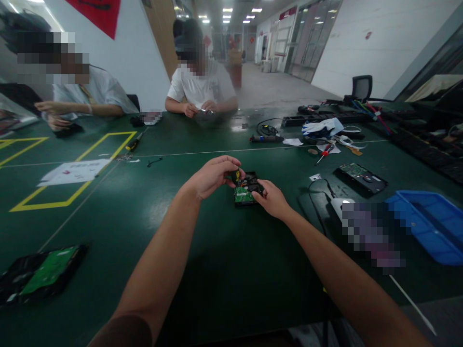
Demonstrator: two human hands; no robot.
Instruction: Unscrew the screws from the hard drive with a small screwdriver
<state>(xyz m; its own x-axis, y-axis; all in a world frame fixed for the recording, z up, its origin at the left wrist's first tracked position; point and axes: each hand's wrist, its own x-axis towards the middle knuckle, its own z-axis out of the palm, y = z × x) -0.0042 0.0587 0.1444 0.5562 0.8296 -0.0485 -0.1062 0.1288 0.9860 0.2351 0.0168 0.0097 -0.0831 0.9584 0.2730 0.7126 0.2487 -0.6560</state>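
left drive (50,270): it has a green board on it and lies on the green table (115,241), well apart from the hands.
paper (74,172): white and flat, inside the yellow tape lines (45,208).
loose screwdriver (133,143): yellow and black, lying on the table.
person across the table (200,89): wears a white top, both hands close to a small shiny thing.
left hand (216,176): it comes in from the left with the wrist bent over and the fingers pointing right and down. the fingers pinch a little yellow and black tool.
little yellow and black tool (238,175): it stands about upright over the far left part of the middle drive. i can not tell if its tip touches.
middle drive (245,194): it sits between the two hands, right of and a bit below the tool. its long side runs away from the person, with the green board at the near end. the left hand is nearer the far end.
right hand (273,198): it comes in low from the right, thumb on top, and grasps the right edge of the drive.
red screwdriver (327,149): near a messy pile.
right drive (361,178): lies on the table, just behind the blue tray (401,194).
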